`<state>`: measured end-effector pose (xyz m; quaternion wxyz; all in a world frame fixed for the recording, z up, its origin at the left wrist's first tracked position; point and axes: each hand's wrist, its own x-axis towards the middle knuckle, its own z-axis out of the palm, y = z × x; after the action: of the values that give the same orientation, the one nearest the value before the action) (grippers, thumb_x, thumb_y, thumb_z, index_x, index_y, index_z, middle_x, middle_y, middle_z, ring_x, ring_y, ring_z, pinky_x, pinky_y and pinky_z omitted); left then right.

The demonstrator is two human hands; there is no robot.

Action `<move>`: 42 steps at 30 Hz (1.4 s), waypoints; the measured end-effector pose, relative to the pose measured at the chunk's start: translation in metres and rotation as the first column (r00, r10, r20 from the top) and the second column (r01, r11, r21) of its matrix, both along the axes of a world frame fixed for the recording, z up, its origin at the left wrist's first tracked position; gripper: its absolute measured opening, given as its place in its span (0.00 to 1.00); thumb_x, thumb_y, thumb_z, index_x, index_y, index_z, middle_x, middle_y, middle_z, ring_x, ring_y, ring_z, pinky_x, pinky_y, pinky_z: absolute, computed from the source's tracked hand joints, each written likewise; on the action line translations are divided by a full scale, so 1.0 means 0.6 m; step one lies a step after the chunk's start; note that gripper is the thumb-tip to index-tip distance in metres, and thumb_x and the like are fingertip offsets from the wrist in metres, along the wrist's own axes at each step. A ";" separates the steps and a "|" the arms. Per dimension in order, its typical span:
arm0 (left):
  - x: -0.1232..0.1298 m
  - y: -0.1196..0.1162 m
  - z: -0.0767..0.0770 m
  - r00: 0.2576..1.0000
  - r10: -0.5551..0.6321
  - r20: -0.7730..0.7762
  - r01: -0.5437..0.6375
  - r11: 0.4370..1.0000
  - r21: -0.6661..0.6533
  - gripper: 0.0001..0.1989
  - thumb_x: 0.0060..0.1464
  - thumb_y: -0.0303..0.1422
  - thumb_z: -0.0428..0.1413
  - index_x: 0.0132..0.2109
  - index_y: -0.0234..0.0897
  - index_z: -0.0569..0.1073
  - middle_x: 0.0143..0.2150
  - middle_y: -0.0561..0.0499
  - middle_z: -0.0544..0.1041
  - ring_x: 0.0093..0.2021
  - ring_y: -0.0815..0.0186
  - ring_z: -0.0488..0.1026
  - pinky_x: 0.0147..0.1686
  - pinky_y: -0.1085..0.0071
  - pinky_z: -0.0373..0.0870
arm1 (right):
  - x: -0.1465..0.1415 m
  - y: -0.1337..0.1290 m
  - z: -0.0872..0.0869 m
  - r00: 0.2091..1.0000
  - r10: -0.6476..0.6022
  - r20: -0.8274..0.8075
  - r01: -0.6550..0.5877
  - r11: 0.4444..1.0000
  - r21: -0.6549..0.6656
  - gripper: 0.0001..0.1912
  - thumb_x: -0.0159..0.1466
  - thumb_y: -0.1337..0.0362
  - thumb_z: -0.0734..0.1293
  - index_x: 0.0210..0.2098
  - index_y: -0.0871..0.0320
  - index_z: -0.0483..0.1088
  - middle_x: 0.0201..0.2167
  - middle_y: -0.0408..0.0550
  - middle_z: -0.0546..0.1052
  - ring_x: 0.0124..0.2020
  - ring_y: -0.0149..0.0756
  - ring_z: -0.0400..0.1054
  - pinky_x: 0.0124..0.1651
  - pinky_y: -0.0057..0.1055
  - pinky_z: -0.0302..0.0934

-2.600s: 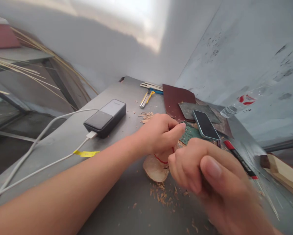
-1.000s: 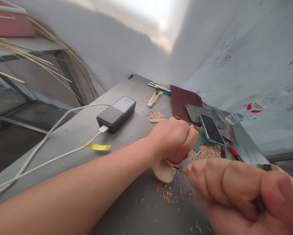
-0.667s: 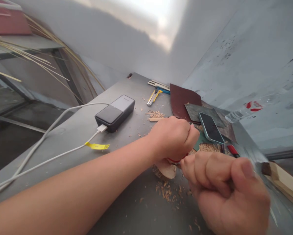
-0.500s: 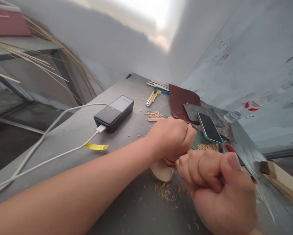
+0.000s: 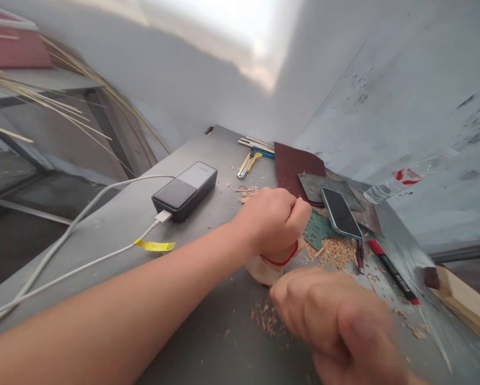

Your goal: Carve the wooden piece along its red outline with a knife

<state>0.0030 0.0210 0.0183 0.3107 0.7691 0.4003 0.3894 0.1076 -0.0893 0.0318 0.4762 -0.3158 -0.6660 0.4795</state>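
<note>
My left hand [image 5: 270, 220] is closed over a pale wooden piece [image 5: 263, 271] with a red line drawn on it, low over the metal table. My right hand [image 5: 336, 318], blurred by motion, is a fist just in front and to the right of the piece. Whatever it grips is hidden by the fingers. Wood shavings [image 5: 269, 320] lie below the piece. More chips [image 5: 336, 252] are heaped beyond my right hand, beside a green sheet [image 5: 317, 231].
A power bank [image 5: 186, 190] with a white cable [image 5: 103, 256] lies left. Behind are a yellow utility knife [image 5: 248, 163] and brown sandpaper [image 5: 296, 171]. Rightward lie a phone [image 5: 341, 212], a red-and-black marker [image 5: 393, 271], a plastic bottle [image 5: 392, 184] and a wooden block [image 5: 466, 299].
My right hand has moved down and toward me, uncovering the chips and marker. My left hand has shifted slightly left, showing more of the red line.
</note>
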 end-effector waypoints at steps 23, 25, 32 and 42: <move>0.008 0.005 -0.014 0.975 0.150 -0.163 -0.100 0.954 0.281 0.26 0.66 0.37 0.42 0.21 0.38 0.72 0.20 0.49 0.74 0.20 0.67 0.58 0.26 0.64 0.43 | 0.031 0.056 0.024 0.996 -0.009 -0.090 0.010 1.000 0.016 0.31 0.73 0.49 0.57 0.18 0.57 0.48 0.13 0.38 0.48 0.17 0.29 0.48 0.22 0.33 0.51; 0.009 0.004 -0.015 0.970 0.167 -0.175 -0.110 0.949 0.295 0.27 0.66 0.36 0.42 0.22 0.38 0.74 0.21 0.48 0.75 0.21 0.65 0.62 0.26 0.64 0.43 | 0.026 0.054 0.013 0.996 -0.024 -0.090 0.028 0.999 0.043 0.31 0.73 0.49 0.56 0.18 0.56 0.48 0.14 0.39 0.50 0.17 0.29 0.48 0.22 0.33 0.51; 0.010 0.003 -0.015 0.956 0.217 -0.196 -0.155 0.944 0.290 0.28 0.67 0.36 0.41 0.24 0.37 0.77 0.23 0.46 0.79 0.24 0.62 0.72 0.25 0.65 0.48 | 0.011 0.043 0.007 0.991 -0.089 -0.103 0.095 0.994 0.055 0.30 0.74 0.52 0.57 0.18 0.57 0.49 0.14 0.39 0.50 0.17 0.29 0.49 0.23 0.33 0.50; 0.013 -0.001 -0.012 0.941 0.223 -0.253 -0.149 0.948 0.280 0.29 0.68 0.37 0.39 0.27 0.37 0.78 0.26 0.45 0.81 0.28 0.58 0.77 0.26 0.64 0.55 | 0.004 0.024 0.022 0.979 -0.194 -0.068 0.196 0.980 0.031 0.33 0.73 0.46 0.58 0.18 0.58 0.46 0.14 0.39 0.47 0.18 0.31 0.47 0.24 0.36 0.51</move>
<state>0.0108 0.0206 0.0112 0.1098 0.8088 0.4579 0.3524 0.1099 -0.0747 0.0450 0.5480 -0.3551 -0.6249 0.4279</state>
